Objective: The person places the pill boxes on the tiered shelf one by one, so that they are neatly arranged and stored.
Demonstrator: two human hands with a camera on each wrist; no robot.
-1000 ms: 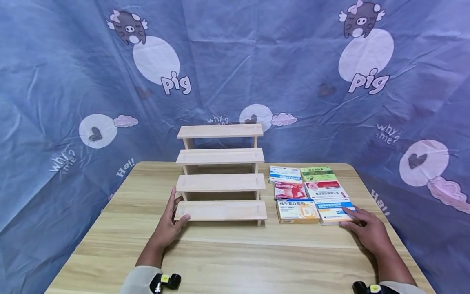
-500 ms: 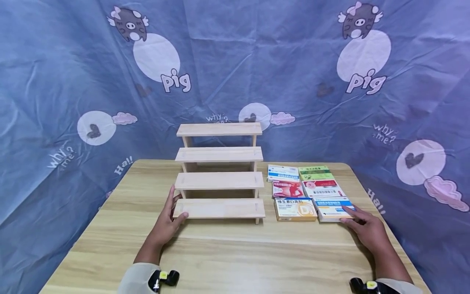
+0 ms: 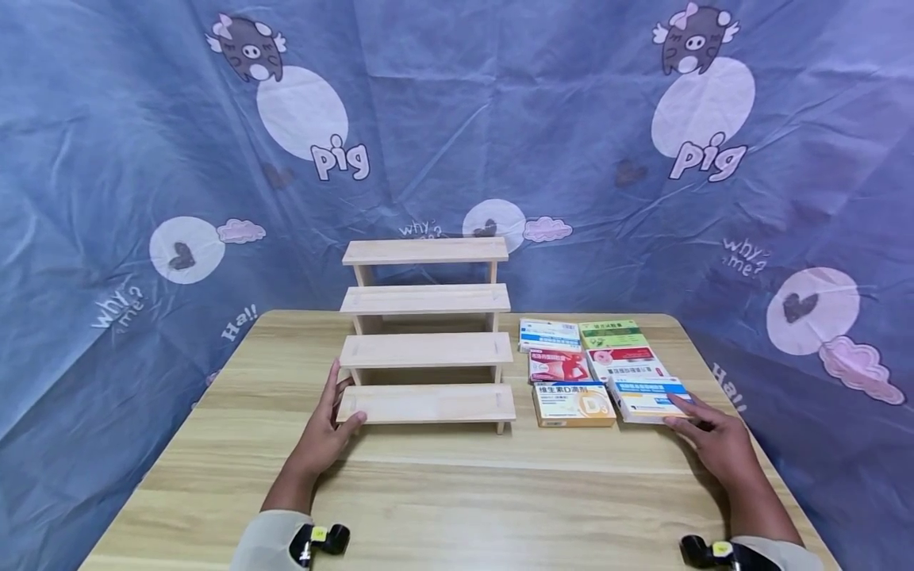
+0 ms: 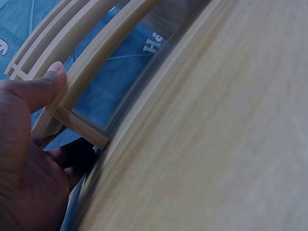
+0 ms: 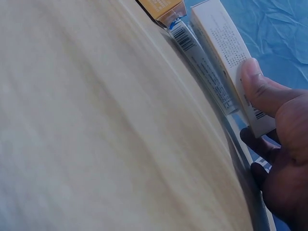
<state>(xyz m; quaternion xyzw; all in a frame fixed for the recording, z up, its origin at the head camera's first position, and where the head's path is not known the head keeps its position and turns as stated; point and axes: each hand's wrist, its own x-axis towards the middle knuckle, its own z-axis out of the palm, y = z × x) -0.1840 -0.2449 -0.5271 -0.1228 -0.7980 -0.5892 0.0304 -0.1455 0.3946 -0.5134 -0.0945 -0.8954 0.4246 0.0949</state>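
A four-tiered wooden display stand (image 3: 428, 403) rises in the middle of the table. My left hand (image 3: 324, 440) grips the left end of its lowest step; in the left wrist view the thumb (image 4: 54, 72) lies on top of the board. My right hand (image 3: 721, 444) pinches a blue-and-white medicine box (image 3: 646, 398) by its right end, thumb on the near side. The right wrist view has this box tilted and raised over another white box (image 5: 197, 62) beneath it. Beside it lies an orange-and-white vitamin D box (image 3: 571, 404).
Behind these are a red medicine box (image 3: 557, 366), a red-and-white one (image 3: 624, 363), a blue-and-white one (image 3: 548, 336) and a green one (image 3: 612, 334). A blue printed cloth (image 3: 428, 119) hangs round the back and sides of the wooden table (image 3: 457, 507).
The blue-and-white box in my right hand has come up and tilted off the one below. My left hand stays on the stand, and the head view has shifted slightly.
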